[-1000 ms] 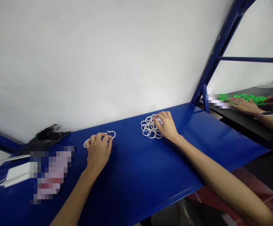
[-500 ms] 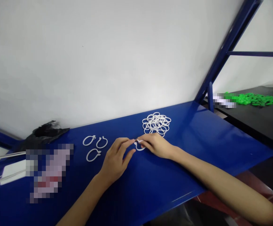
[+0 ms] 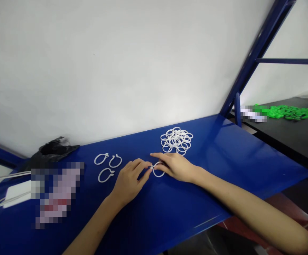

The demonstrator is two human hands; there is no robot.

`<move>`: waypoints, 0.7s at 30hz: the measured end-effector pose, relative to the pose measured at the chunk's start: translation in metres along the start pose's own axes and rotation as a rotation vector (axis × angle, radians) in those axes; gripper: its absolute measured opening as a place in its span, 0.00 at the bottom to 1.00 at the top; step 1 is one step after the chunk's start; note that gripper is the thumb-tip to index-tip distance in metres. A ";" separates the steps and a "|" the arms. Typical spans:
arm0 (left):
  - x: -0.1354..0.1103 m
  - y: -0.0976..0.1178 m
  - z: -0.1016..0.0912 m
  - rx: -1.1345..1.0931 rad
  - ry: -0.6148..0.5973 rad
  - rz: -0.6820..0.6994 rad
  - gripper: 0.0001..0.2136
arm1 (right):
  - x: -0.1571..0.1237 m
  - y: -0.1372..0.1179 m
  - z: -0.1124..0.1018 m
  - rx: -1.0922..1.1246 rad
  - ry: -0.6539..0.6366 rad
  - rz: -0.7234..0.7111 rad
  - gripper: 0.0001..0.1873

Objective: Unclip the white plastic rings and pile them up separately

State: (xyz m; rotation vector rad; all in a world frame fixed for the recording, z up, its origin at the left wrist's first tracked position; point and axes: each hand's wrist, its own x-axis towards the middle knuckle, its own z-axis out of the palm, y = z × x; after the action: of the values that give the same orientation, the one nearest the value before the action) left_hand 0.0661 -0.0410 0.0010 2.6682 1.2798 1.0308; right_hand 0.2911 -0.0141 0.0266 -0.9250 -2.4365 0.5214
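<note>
A white plastic ring (image 3: 158,176) is between my hands, just above or on the blue tabletop; I cannot tell which. My left hand (image 3: 129,180) pinches the ring's end tabs between thumb and fingertips. On the opposite side, my right hand (image 3: 179,167) grips the ring with the thumb, its index finger reaching over toward the tabs. Part of the ring is hidden behind the right fingers. Left of my hands lie three similar rings with gaps at their tabs: one upper left ring (image 3: 99,164), one upper right ring (image 3: 115,167) and one lower ring (image 3: 104,182).
A pile of white rings (image 3: 176,141) lies beyond my right hand on the blue table (image 3: 209,141). At the left are a black plastic bag (image 3: 50,150), a white bag with handles (image 3: 18,193) and a blurred-out packet (image 3: 60,193). Green pieces (image 3: 289,112) cover part of a black table.
The ring has shifted slightly toward me, and its tabs now sit between my left thumb and fingertips. My right index finger has stretched out to the left.
</note>
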 end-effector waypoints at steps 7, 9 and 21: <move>0.000 -0.001 0.001 0.111 0.067 0.020 0.05 | 0.000 0.002 0.002 0.013 0.003 -0.109 0.13; -0.001 -0.001 0.002 0.135 0.104 0.039 0.06 | 0.000 0.003 0.004 0.016 0.005 -0.138 0.13; -0.002 -0.001 -0.005 0.106 0.192 0.108 0.06 | -0.004 -0.001 0.008 -0.057 -0.034 -0.285 0.16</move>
State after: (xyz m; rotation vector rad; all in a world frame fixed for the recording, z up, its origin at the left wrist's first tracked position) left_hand 0.0620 -0.0430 0.0033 2.8038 1.2654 1.2960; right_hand 0.2890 -0.0189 0.0194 -0.5788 -2.5683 0.3687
